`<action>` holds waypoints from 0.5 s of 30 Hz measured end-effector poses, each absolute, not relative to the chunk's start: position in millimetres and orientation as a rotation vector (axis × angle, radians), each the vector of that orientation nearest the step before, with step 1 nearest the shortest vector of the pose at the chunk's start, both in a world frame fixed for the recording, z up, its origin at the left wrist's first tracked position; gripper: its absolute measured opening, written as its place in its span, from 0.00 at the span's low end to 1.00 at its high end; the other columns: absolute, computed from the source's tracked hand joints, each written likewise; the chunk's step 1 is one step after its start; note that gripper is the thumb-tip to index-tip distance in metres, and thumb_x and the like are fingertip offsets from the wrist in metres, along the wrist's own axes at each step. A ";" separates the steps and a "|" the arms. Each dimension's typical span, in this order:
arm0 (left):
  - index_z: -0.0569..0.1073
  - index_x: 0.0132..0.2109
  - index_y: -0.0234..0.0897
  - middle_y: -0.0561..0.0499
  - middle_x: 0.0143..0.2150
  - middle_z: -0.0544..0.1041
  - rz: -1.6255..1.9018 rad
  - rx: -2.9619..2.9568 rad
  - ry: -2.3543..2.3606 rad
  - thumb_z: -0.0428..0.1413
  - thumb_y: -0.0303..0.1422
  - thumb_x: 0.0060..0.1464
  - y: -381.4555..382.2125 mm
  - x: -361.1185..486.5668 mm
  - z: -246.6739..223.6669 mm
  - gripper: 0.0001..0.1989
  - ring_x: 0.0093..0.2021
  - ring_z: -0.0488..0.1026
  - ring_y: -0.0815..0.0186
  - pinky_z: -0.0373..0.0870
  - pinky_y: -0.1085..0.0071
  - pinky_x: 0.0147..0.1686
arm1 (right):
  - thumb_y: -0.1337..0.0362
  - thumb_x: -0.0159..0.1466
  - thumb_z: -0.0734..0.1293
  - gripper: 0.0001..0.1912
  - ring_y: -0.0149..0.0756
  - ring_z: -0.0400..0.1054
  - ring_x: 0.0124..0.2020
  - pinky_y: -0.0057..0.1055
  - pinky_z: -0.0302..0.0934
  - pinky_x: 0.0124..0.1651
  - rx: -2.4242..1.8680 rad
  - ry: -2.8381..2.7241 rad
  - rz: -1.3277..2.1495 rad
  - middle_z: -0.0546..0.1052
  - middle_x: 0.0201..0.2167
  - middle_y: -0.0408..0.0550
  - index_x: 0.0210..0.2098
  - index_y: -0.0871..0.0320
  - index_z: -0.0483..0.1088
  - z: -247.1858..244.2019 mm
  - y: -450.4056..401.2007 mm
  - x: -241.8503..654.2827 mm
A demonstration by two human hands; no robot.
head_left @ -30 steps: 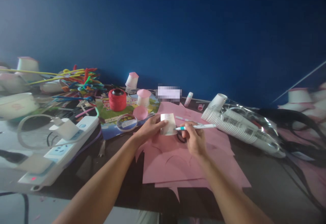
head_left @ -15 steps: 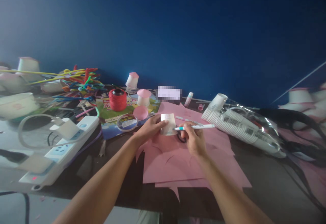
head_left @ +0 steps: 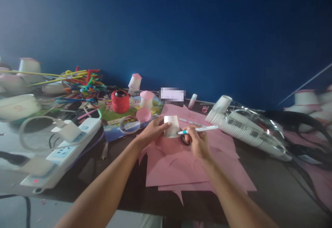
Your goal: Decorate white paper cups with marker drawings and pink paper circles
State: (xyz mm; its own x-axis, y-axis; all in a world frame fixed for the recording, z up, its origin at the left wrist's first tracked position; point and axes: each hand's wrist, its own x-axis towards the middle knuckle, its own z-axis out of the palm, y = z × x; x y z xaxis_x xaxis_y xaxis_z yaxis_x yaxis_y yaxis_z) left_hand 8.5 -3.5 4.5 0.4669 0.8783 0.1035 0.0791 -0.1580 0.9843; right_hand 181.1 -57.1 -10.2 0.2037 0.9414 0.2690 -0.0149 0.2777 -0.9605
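My left hand (head_left: 155, 130) holds a white paper cup (head_left: 171, 126) by its left side, above sheets of pink paper (head_left: 178, 167). Between the fingers of my right hand (head_left: 197, 139) is a white marker (head_left: 204, 128) with a teal band, its tip at the lower right of the cup. Something dark and curved, partly hidden, lies between the cup and my right hand. Left of the cup, a pink paper disc (head_left: 143, 115) lies near a cup with a pink cone top (head_left: 146, 99).
A red spool (head_left: 120, 101) stands on a colourful booklet. A power strip (head_left: 64, 152) with plugs and cables lies at left, below pipe cleaners (head_left: 85, 81). Stacked paper cups (head_left: 233, 124) in plastic lie at right. A glue stick (head_left: 192, 101) stands behind the pink paper.
The marker has shifted very slightly at the cup, its tip a little lower. Otherwise my hands and the cup are nearly where they were.
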 end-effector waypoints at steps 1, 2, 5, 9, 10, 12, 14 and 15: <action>0.71 0.41 0.31 0.51 0.30 0.70 0.879 1.580 0.857 0.52 0.43 0.52 -3.4 8.6 4.6 0.19 0.26 0.62 0.72 0.57 0.77 0.24 | 0.59 0.59 0.63 0.13 0.26 0.55 0.15 0.25 0.47 0.20 -1.064 -1.137 0.884 0.64 0.12 0.37 0.23 0.59 0.69 -10.3 -56.9 181.0; 0.71 0.40 0.31 0.51 0.30 0.70 0.878 1.580 0.857 0.52 0.43 0.52 -3.5 8.6 4.8 0.18 0.26 0.61 0.72 0.57 0.77 0.24 | 0.59 0.59 0.63 0.12 0.26 0.55 0.15 0.25 0.47 0.20 -1.069 -1.121 0.883 0.63 0.11 0.37 0.23 0.59 0.69 -10.5 -56.6 181.0; 0.71 0.39 0.31 0.51 0.30 0.70 0.871 1.582 0.855 0.52 0.44 0.52 -3.8 8.4 5.0 0.18 0.25 0.61 0.72 0.57 0.77 0.25 | 0.60 0.58 0.64 0.11 0.26 0.54 0.14 0.25 0.47 0.19 -1.088 -1.061 0.875 0.63 0.11 0.37 0.23 0.59 0.69 -11.7 -55.1 181.2; 0.71 0.39 0.31 0.52 0.29 0.69 0.877 1.575 0.857 0.52 0.44 0.52 -3.6 8.0 3.6 0.18 0.26 0.61 0.72 0.56 0.77 0.24 | 0.61 0.57 0.64 0.10 0.26 0.55 0.15 0.25 0.48 0.19 -1.061 -0.964 0.897 0.63 0.11 0.37 0.23 0.59 0.70 -13.3 -53.3 181.9; 0.71 0.39 0.31 0.52 0.29 0.68 0.881 1.575 0.857 0.52 0.44 0.52 -3.5 7.9 3.2 0.18 0.26 0.60 0.73 0.55 0.77 0.24 | 0.61 0.57 0.64 0.10 0.26 0.56 0.15 0.25 0.48 0.19 -1.051 -0.952 0.904 0.63 0.11 0.37 0.23 0.59 0.70 -13.6 -53.0 181.9; 0.71 0.38 0.31 0.52 0.29 0.68 0.881 1.579 0.855 0.52 0.44 0.52 -3.4 7.9 3.1 0.18 0.25 0.60 0.73 0.55 0.77 0.24 | 0.60 0.57 0.65 0.10 0.25 0.56 0.16 0.24 0.48 0.20 -1.036 -0.951 0.919 0.63 0.11 0.37 0.24 0.59 0.70 -14.0 -52.8 181.7; 0.71 0.39 0.31 0.52 0.29 0.69 0.879 1.582 0.853 0.52 0.44 0.52 -3.5 7.9 3.6 0.18 0.25 0.60 0.73 0.56 0.77 0.24 | 0.60 0.58 0.65 0.10 0.25 0.55 0.16 0.24 0.48 0.20 -1.032 -0.974 0.928 0.63 0.12 0.37 0.24 0.59 0.70 -14.4 -52.8 181.1; 0.71 0.39 0.31 0.52 0.29 0.69 0.879 1.584 0.852 0.52 0.44 0.53 -3.6 7.9 3.9 0.18 0.25 0.61 0.73 0.57 0.77 0.25 | 0.59 0.58 0.65 0.10 0.25 0.55 0.16 0.24 0.48 0.20 -1.033 -0.986 0.928 0.63 0.12 0.37 0.24 0.59 0.70 -14.6 -52.8 180.8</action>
State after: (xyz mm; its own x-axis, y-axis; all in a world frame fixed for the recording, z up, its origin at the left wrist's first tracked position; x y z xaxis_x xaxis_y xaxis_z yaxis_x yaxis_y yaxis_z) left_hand 7.9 -3.6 3.9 0.4698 0.8764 0.1054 0.0787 -0.1606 0.9839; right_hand 180.8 -52.8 -14.6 0.2848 0.9375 0.1998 -0.1431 0.2477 -0.9582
